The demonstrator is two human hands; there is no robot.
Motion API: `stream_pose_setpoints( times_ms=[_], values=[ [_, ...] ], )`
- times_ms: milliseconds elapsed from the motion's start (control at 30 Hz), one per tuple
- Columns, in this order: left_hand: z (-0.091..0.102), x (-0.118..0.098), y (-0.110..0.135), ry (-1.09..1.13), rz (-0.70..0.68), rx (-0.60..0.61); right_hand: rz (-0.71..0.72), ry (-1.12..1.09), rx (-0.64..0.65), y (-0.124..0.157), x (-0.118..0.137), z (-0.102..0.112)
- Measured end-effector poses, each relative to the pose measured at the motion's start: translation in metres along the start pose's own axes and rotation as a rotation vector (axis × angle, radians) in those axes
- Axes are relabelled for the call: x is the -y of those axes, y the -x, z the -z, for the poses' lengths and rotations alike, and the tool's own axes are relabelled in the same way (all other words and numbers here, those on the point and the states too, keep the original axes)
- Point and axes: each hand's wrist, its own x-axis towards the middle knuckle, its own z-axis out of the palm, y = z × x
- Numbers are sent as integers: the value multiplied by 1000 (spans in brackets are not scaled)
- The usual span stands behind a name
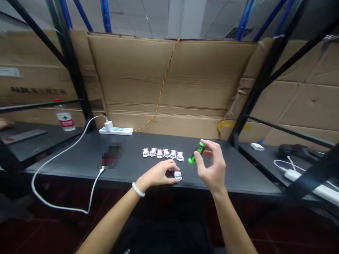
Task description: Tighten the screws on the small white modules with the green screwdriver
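My left hand (161, 173), with a white beaded bracelet (138, 189) at its wrist, pinches a small white part with purple bits (177, 175) near the table's front edge. In my right hand (213, 164) is a small screwdriver (196, 153) with a green and black handle. Its thin shaft slants down to the left, and the tip is at or just beside the right side of the white part; contact is too small to make out. Behind my left hand, several similar white and purple parts (159, 153) stand in a row on the dark table (238, 173).
A white power strip (116, 131) with a plugged-in charger (108, 125) sits at the back left. Its white cable (42, 169) loops over the front edge to a blurred-out device (111, 155). Cardboard (169, 77) walls the back. A water bottle (65, 118) stands left, beyond a black post (75, 77).
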Motion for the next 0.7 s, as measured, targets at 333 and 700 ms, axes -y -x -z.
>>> stream_pose_setpoints(
  times_ms=[333, 700],
  values=[
    [0, -2, -1, 2, -47, -11, 82, 53, -47, 1, 5, -2],
    [0, -2, -1, 9, -51, -13, 74, 14, 9, 1, 4, 2]
  ],
)
